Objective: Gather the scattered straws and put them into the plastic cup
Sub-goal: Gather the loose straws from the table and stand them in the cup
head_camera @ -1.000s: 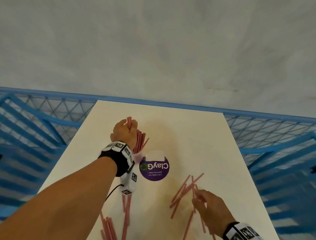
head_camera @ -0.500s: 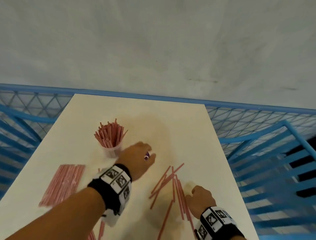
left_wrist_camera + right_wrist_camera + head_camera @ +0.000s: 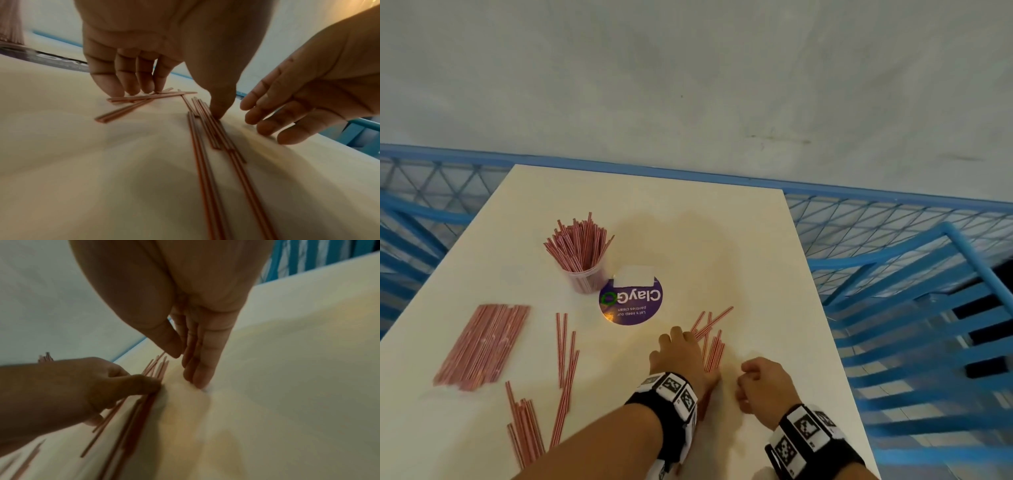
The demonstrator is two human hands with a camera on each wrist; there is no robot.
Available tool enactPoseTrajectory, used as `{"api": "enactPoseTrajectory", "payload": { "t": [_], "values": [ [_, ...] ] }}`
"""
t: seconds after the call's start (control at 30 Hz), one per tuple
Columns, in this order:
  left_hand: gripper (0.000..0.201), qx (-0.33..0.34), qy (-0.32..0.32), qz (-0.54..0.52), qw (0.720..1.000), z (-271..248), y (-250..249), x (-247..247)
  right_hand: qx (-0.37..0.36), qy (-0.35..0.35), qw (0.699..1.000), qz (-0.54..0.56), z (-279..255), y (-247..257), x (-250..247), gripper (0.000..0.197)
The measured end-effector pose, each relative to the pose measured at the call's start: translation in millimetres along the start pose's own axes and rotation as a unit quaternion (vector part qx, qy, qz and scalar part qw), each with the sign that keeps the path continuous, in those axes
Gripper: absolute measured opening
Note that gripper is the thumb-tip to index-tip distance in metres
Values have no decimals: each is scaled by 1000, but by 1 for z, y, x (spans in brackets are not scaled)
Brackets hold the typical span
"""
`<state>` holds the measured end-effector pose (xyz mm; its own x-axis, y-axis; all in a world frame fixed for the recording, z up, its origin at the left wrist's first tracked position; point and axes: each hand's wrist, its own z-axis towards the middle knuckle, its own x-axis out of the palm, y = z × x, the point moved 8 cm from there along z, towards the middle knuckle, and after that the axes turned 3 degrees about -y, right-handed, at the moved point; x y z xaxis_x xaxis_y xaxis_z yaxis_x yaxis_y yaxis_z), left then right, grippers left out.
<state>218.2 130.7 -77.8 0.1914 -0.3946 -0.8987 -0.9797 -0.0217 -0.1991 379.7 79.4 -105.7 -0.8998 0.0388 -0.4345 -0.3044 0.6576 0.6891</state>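
A clear plastic cup [image 3: 586, 278] stands at the table's middle left, packed with red-striped straws [image 3: 577, 244]. A loose bunch of straws [image 3: 713, 344] lies near the front right of the table. My left hand [image 3: 681, 356] is spread over this bunch. In the left wrist view its fingertips [image 3: 131, 91] touch the far crossed straws and its thumb presses on the near ones [image 3: 213, 129]. My right hand [image 3: 763, 390] is just to the right, with straight fingers [image 3: 198, 369] whose tips touch the table beside the straws. Neither hand grips anything.
A purple round sticker [image 3: 631, 301] lies beside the cup. A flat pack of straws [image 3: 482, 346] sits at the left, and more loose straws [image 3: 566, 349] lie near the front left [image 3: 524, 428]. A blue railing [image 3: 893, 260] surrounds the white table [image 3: 739, 240].
My left hand has let go of the straws at the cup and moved right and back onto the loose bunch. The right hand has stayed beside that bunch.
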Motion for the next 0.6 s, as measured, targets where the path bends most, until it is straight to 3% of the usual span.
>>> {"api": "enactPoseTrajectory", "payload": {
  "t": [0.1, 0.23, 0.43, 0.6],
  "values": [
    [59, 2, -13, 4, 1000, 0, -4, 1, -81, 0, 984, -157, -2, 14, -8, 20],
    [40, 4, 0, -5, 1000, 2, -6, 5, -154, 10, 952, -262, 0, 36, -6, 24],
    [34, -12, 52, 26, 998, 9, -9, 16, -207, 35, 907, -364, -2, 52, 10, 31],
    [31, 22, 23, 76, 997, 4, -19, 20, -273, 36, 857, -436, -5, 69, 17, 32]
  ]
}}
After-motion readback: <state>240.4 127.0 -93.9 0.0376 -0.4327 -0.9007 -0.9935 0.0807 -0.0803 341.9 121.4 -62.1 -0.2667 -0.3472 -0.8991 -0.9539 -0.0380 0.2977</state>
